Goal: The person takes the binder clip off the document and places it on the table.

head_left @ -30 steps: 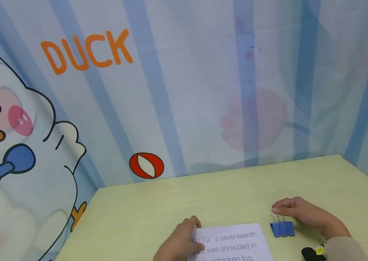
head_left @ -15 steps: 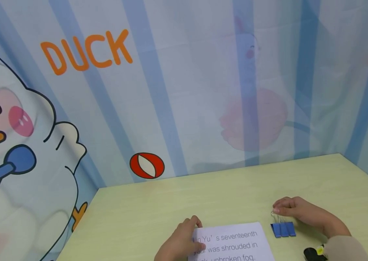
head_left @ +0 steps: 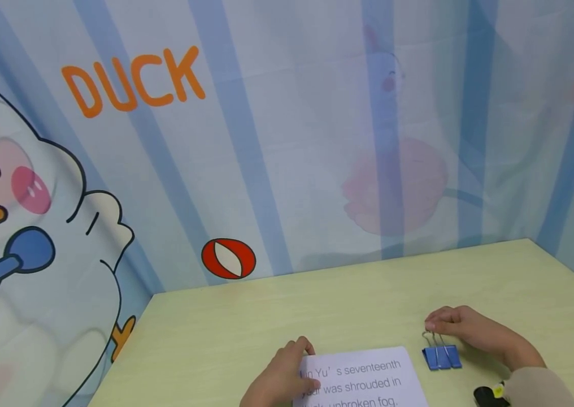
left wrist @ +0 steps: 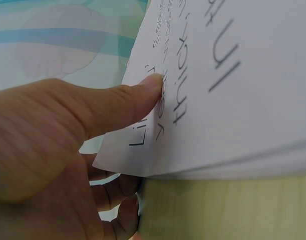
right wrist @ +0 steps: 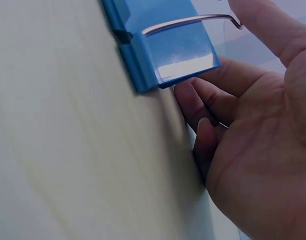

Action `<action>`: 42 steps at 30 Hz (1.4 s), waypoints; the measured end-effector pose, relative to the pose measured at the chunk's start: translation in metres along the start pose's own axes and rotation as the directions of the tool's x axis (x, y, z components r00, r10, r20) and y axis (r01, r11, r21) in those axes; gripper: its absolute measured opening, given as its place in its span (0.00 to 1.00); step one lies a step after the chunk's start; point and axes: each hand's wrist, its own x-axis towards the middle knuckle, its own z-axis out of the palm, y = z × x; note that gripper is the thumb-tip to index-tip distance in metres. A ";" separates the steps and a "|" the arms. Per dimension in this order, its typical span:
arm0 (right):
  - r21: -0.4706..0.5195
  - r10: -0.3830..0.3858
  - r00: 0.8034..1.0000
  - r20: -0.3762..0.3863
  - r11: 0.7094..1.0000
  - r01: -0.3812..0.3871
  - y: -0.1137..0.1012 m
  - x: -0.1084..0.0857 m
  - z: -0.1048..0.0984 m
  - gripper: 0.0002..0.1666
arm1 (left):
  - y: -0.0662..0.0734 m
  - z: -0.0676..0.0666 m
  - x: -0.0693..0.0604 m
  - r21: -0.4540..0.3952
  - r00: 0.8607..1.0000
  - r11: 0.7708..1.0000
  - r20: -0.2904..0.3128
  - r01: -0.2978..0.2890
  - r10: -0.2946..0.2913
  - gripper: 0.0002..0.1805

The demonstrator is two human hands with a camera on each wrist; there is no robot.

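Note:
My left hand [head_left: 282, 376] pinches the upper left corner of some printed paper [head_left: 358, 376] at the front of the table. In the left wrist view the thumb [left wrist: 137, 100] lies on the printed face and the other fingers go behind the sheet's edge. Off the paper's right side is a wide blue binder clip [head_left: 442, 357] with silver wire handles. My right hand [head_left: 475, 330] pinches a handle at its top end. The right wrist view shows the clip's blue body [right wrist: 168, 45] close to the tabletop, with the other fingers curled behind it.
The pale yellow table [head_left: 246, 316] ends at a striped blue curtain [head_left: 307, 141] with a printed duck and lettering. A black object [head_left: 487, 397] with a yellow spot sits by the right sleeve [head_left: 541, 387]. The paper's lower part runs out of the head view.

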 end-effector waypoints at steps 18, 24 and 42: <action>0.032 0.054 0.998 -0.029 0.998 -0.053 -0.003 0.003 0.001 0.28 | -0.003 0.000 0.000 -0.029 1.000 0.999 0.014 0.014 -0.013 0.24; 0.080 0.173 0.981 -0.086 0.983 -0.167 -0.011 0.002 -0.004 0.34 | -0.001 0.001 0.002 -0.037 1.000 0.999 0.010 0.013 -0.012 0.25; -0.246 -0.096 0.888 -0.449 0.969 -0.020 -0.103 -0.018 -0.007 0.27 | 0.025 0.003 -0.001 0.261 0.987 0.961 -0.098 -0.095 0.124 0.30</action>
